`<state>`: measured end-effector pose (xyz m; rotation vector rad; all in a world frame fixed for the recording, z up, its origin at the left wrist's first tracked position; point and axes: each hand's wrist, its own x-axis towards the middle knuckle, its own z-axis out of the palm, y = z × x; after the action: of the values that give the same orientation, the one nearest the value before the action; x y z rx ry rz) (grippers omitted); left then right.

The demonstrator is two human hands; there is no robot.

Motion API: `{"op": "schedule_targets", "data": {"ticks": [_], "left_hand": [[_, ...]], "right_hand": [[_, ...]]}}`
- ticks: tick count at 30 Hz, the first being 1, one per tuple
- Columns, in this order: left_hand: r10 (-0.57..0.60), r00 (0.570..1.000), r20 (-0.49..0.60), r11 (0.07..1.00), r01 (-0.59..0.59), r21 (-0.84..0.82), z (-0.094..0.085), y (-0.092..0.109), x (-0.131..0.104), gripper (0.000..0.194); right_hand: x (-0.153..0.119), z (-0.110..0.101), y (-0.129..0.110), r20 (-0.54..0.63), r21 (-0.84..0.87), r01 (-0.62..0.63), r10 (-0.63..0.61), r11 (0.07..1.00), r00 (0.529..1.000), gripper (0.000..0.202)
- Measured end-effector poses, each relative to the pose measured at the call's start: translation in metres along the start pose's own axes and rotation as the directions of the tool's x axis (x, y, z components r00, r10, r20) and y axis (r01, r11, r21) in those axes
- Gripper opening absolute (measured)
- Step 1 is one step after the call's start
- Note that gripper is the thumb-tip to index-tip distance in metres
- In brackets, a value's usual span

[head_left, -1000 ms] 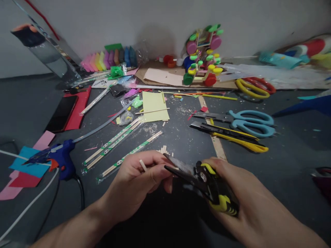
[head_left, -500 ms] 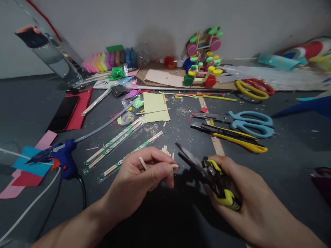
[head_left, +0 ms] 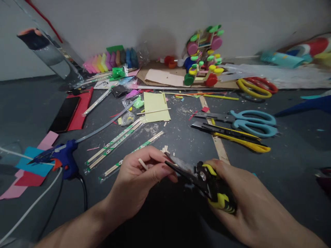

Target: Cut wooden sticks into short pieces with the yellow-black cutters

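Cluttered bench: left hand pinches a stick, right hand grips cutters; apparently trimming, next needing a careful squeeze.

Head-worn camera looks forward and down, close over the table

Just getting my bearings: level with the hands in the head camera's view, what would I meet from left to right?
Blue glue gun, left hand, black-and-yellow cutters, right hand, then a dark item cut off by the edge.
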<state>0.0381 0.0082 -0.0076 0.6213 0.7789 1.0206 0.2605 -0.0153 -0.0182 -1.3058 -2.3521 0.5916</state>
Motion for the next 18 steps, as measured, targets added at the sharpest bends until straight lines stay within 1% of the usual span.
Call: {"op": "schedule_targets", "data": {"ticks": [4,7,12,15,18], "left_hand": [[0.011,1.0,-0.022,0.999,-0.01,0.051,0.0014,-0.0009,-0.0001,0.014],[0.035,0.999,0.0,0.997,-0.034,0.074,0.0004,-0.0018,-0.0002,0.01],[0.02,0.999,0.037,0.988,-0.025,0.152,-0.0016,-0.0029,-0.004,0.004],[0.002,0.998,0.069,0.972,-0.018,0.233,-0.0019,-0.0027,-0.0072,0.008],[0.021,0.995,0.1,0.937,-0.055,0.346,-0.0032,-0.002,-0.0073,0.014]], "right_hand": [[-0.0034,0.0009,0.0011,-0.034,-0.024,0.004,-0.004,1.0,0.999,0.011],[-0.0024,0.001,0.0007,-0.062,0.016,0.004,-0.003,1.0,0.998,0.011],[0.0011,0.0012,0.0003,-0.081,0.055,-0.077,0.082,0.995,0.993,0.013],[0.0028,0.0008,0.0009,-0.072,0.057,-0.079,0.083,0.995,0.994,0.013],[0.0041,0.0005,0.0025,-0.081,0.067,-0.086,0.092,0.994,0.992,0.01]]}}
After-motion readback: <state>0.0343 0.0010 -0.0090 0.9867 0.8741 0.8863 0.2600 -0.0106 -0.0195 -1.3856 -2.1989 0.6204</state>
